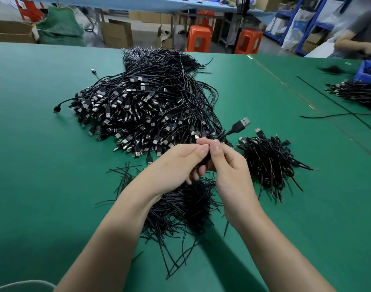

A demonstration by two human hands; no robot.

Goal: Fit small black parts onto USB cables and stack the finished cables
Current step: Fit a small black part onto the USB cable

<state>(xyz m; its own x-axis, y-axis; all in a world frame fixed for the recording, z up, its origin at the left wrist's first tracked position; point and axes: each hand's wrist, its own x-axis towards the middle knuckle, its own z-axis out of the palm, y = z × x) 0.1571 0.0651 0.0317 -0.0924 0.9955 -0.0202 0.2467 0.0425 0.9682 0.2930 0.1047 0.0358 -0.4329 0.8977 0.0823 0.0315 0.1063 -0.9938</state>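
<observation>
Both hands meet over the middle of the green table [43, 186]. My left hand [180, 163] and my right hand [226, 163] pinch one black USB cable [238, 127] between thumbs and fingertips; its plug sticks up and to the right. Whether a small black part sits between the fingers is hidden. Beyond the hands spreads a big heap of USB cables [142, 106]. A smaller stack of cables [268, 161] lies just right of my right hand. Under my wrists lies a pile of thin black strands [180, 209].
Another cable pile [357, 93] and a blue bin [367, 72] sit at the far right, where another person's arm [357, 43] reaches in. Loose cables [338, 106] cross the table there. Cardboard boxes [117, 34] and orange stools [198, 39] stand past the far edge.
</observation>
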